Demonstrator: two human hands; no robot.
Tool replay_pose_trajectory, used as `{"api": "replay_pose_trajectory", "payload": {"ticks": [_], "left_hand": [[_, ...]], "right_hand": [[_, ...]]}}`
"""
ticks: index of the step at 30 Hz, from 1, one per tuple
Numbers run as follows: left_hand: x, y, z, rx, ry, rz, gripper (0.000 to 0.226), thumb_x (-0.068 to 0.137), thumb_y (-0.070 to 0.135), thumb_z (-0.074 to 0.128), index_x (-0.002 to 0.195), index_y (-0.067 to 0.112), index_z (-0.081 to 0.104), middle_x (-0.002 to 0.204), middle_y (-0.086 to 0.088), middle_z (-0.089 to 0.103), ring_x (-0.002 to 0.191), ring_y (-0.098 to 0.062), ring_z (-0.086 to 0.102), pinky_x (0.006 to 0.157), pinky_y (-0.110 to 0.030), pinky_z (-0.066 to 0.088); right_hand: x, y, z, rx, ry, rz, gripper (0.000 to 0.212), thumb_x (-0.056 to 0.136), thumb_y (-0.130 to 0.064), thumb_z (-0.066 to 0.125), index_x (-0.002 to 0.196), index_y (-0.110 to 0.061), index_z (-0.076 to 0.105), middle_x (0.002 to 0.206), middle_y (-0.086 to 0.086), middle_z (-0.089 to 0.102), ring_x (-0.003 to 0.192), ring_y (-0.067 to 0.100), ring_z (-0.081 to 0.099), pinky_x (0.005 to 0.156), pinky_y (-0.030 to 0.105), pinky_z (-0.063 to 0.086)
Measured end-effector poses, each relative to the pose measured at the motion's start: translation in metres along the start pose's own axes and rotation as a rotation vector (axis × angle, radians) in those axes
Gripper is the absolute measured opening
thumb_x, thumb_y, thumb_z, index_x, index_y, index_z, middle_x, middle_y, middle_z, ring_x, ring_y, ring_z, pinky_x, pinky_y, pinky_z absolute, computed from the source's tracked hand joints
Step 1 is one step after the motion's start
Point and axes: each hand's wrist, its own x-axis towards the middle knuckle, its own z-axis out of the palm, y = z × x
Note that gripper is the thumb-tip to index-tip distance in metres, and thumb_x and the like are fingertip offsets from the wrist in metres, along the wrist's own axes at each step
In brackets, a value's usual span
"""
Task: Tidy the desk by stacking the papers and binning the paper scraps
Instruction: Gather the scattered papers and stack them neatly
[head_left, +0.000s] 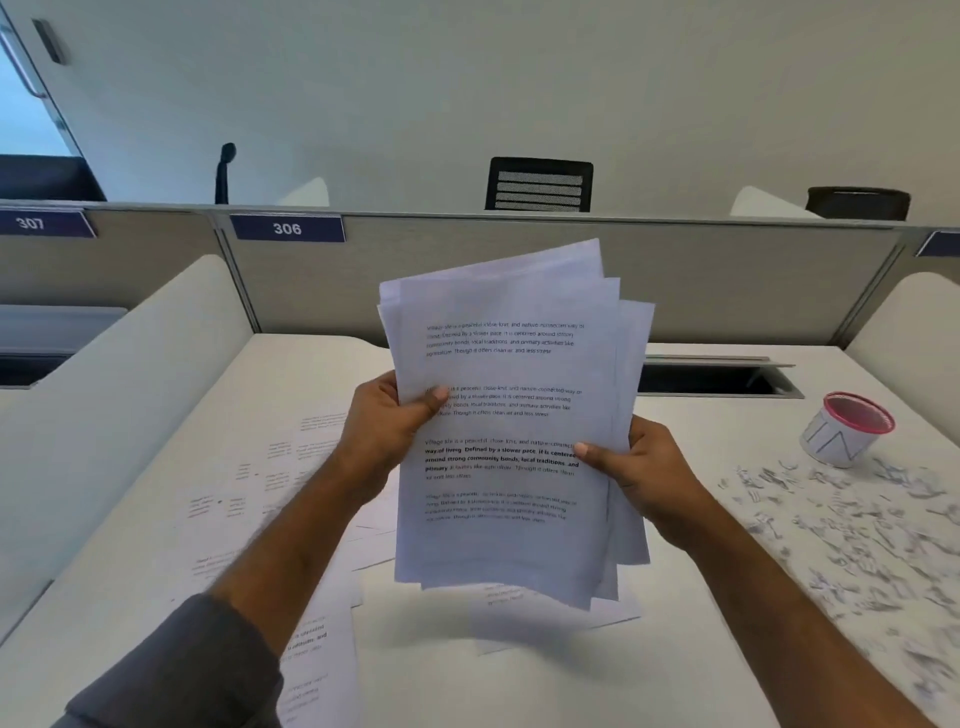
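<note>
Both hands are gripping a loose sheaf of papers (511, 426) above the desk (441, 654): the left hand (387, 421) is pinching its nine o'clock edge, the right hand (636, 462) its three o'clock edge. More printed sheets (270, 478) are lying at eight o'clock. Paper scraps (852, 525) are littering the desk at four o'clock, beside a red-rimmed cup (847, 431).

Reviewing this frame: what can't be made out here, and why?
All in the head view:
- Sheet count in the bundle of papers: the edges overlap.
- Desk area behind the bundle: hidden by it.
- Fingers of the left hand and right hand: behind the bundle; only the thumbs show.
- Paper scraps: motion-blurred.
- Inside of the red-rimmed cup: not visible from this angle.
</note>
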Motion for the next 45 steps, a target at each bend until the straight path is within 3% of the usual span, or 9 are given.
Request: {"api": "replay_pose_trajectory", "payload": {"ticks": [2, 6, 12, 16, 21, 24, 30, 38, 45], "left_hand": [[-0.002, -0.001, 0.007, 0.026, 0.051, 0.085, 0.007, 0.088, 0.019, 0.074, 0.093, 0.024, 0.075, 0.094, 0.001, 0.079, 0.082, -0.023, 0.076, 0.072, -0.042, 0.064], [-0.005, 0.006, 0.012, 0.027, 0.057, 0.186, 0.027, 0.091, 0.014, 0.071, 0.082, 0.039, 0.078, 0.095, 0.004, 0.078, 0.085, -0.023, 0.075, 0.075, -0.043, 0.062], [-0.004, 0.014, 0.001, -0.051, -0.105, 0.189, 0.024, 0.075, 0.018, 0.083, 0.098, 0.024, 0.078, 0.106, -0.004, 0.077, 0.095, -0.025, 0.074, 0.079, -0.038, 0.061], [-0.004, 0.006, 0.0, 0.049, -0.216, 0.1, 0.027, 0.07, 0.027, 0.083, 0.097, 0.032, 0.078, 0.102, 0.001, 0.075, 0.09, -0.023, 0.072, 0.07, -0.03, 0.058], [-0.005, -0.013, 0.002, -0.009, -0.198, 0.008, 0.052, 0.066, 0.02, 0.086, 0.115, 0.025, 0.07, 0.106, -0.004, 0.072, 0.097, -0.029, 0.071, 0.077, -0.042, 0.062], [-0.01, -0.029, 0.007, 0.069, -0.175, -0.059, 0.04, 0.071, 0.02, 0.084, 0.109, 0.022, 0.073, 0.101, -0.003, 0.076, 0.098, -0.034, 0.072, 0.08, -0.05, 0.062], [-0.014, -0.031, 0.011, 0.138, -0.112, 0.017, 0.029, 0.071, 0.03, 0.079, 0.099, 0.035, 0.076, 0.1, 0.005, 0.077, 0.089, -0.024, 0.074, 0.074, -0.043, 0.063], [-0.019, -0.041, 0.01, 0.22, -0.035, 0.026, 0.023, 0.08, 0.024, 0.08, 0.1, 0.033, 0.073, 0.094, 0.01, 0.077, 0.084, -0.019, 0.075, 0.074, -0.045, 0.063], [-0.019, -0.032, 0.006, 0.008, 0.158, 0.055, 0.019, 0.077, 0.014, 0.083, 0.09, 0.027, 0.077, 0.094, 0.0, 0.078, 0.083, -0.025, 0.075, 0.074, -0.047, 0.062]], "right_hand": [[-0.001, 0.001, 0.005, -0.003, 0.052, -0.06, 0.017, 0.085, -0.014, 0.071, 0.102, -0.017, 0.07, 0.096, 0.001, 0.076, 0.083, 0.019, 0.073, 0.063, 0.023, 0.058], [-0.002, 0.002, 0.011, 0.015, 0.093, -0.183, 0.013, 0.091, -0.012, 0.063, 0.1, -0.019, 0.069, 0.091, -0.004, 0.075, 0.08, 0.018, 0.071, 0.06, 0.019, 0.055], [-0.003, -0.002, 0.005, 0.012, 0.1, -0.219, 0.03, 0.078, -0.029, 0.077, 0.106, -0.024, 0.066, 0.095, -0.004, 0.073, 0.086, 0.02, 0.071, 0.065, 0.029, 0.06], [-0.006, 0.003, 0.002, 0.016, 0.082, -0.176, 0.039, 0.066, -0.039, 0.082, 0.102, -0.041, 0.067, 0.094, -0.007, 0.072, 0.092, 0.016, 0.07, 0.063, 0.027, 0.059], [-0.008, 0.009, -0.001, 0.029, 0.088, -0.148, 0.037, 0.067, -0.036, 0.08, 0.102, -0.037, 0.067, 0.093, -0.006, 0.072, 0.091, 0.016, 0.07, 0.064, 0.027, 0.058], [-0.01, 0.009, 0.001, 0.024, 0.119, -0.157, 0.028, 0.072, -0.034, 0.075, 0.097, -0.042, 0.067, 0.092, -0.009, 0.073, 0.09, 0.015, 0.071, 0.061, 0.024, 0.057], [-0.013, 0.012, -0.001, 0.029, 0.189, -0.161, 0.021, 0.078, -0.031, 0.076, 0.095, -0.04, 0.07, 0.089, -0.011, 0.073, 0.084, 0.011, 0.07, 0.054, 0.017, 0.054], [-0.024, 0.049, -0.002, 0.057, 0.197, -0.027, 0.022, 0.076, -0.022, 0.077, 0.097, -0.025, 0.071, 0.093, -0.005, 0.076, 0.084, 0.019, 0.073, 0.061, 0.023, 0.058], [-0.035, 0.078, 0.0, -0.046, 0.421, 0.126, 0.063, 0.078, -0.029, 0.078, 0.134, -0.024, 0.051, 0.129, -0.008, 0.056, 0.115, 0.016, 0.056, 0.094, 0.035, 0.047]]}}
